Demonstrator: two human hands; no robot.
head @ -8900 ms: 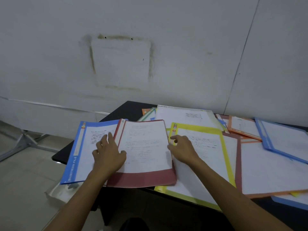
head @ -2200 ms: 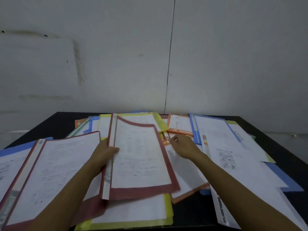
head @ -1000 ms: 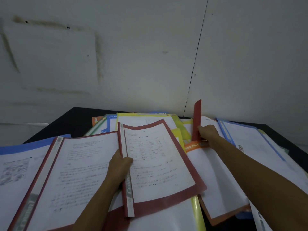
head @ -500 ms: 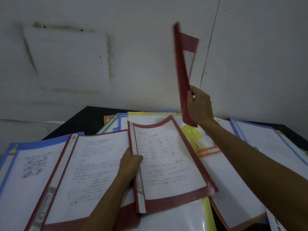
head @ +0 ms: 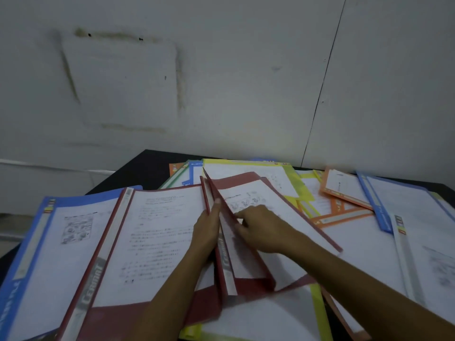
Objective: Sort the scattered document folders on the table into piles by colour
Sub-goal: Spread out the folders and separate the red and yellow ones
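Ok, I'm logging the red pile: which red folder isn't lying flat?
The middle red folder: the left hand holds its spine raised, the right hand rests on it. The red folder to its left lies flat.
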